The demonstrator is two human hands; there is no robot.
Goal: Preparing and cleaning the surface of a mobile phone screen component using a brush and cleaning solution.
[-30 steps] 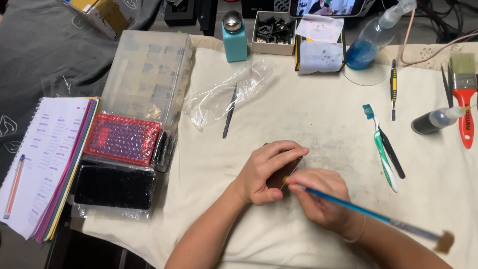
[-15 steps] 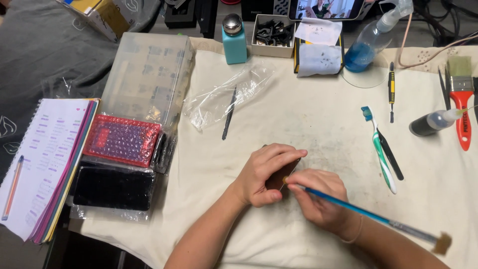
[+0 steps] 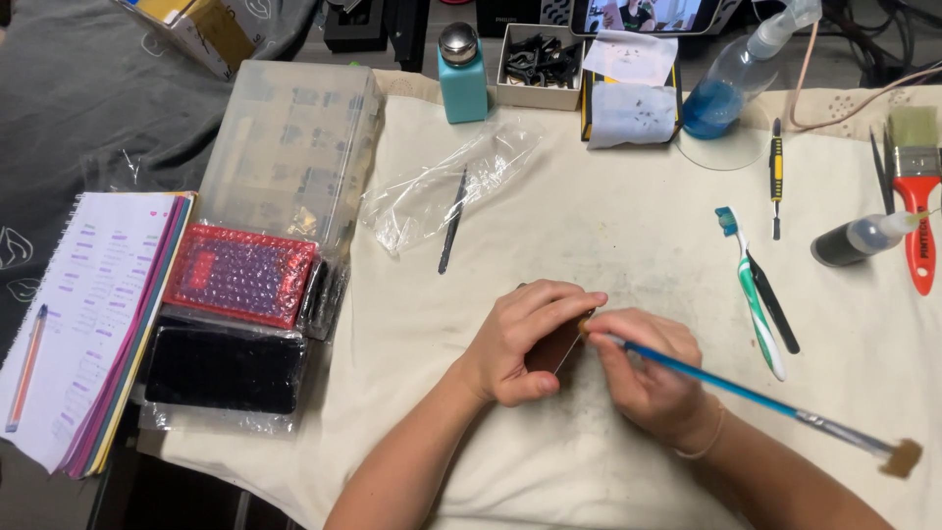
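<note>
Dark flat device (image 3: 555, 345), small and rectangular (likely a phone or a similar slab, mostly hidden), sits just below the centre of the head view, on the stained cream cloth (image 3: 608, 226). The left hand (image 3: 520, 339) is clenched around it from the left, fingers curled over its upper edge and thumb beneath, so only a narrow dark strip shows at the right. Its long axis seems to run from lower left to upper right, though too little is exposed to be sure.

The right hand (image 3: 648, 378) lies just to the right, touching or nearly touching the left, and pinches a blue-handled brush (image 3: 756, 393) like a pen. The handle's thin end meets the device's upper right corner; the bristled end points away to the lower right of the frame. So the working point lies left and slightly up from the right hand's grip, and both hands are equally close to it.

Nothing stands between the hands. Right of them lie a green-and-white toothbrush (image 3: 754, 299) and a black tool beside it; further right, a small dark bottle (image 3: 856, 240) and a red-handled paintbrush (image 3: 917, 216). At upper centre rest a clear plastic bag (image 3: 442, 191), a teal pump bottle (image 3: 461, 74) and a spray bottle of blue liquid (image 3: 721, 88). At left are a red bubble-wrapped packet (image 3: 240, 275), a black slab in plastic (image 3: 226, 368) and a notebook (image 3: 83, 314).
</note>
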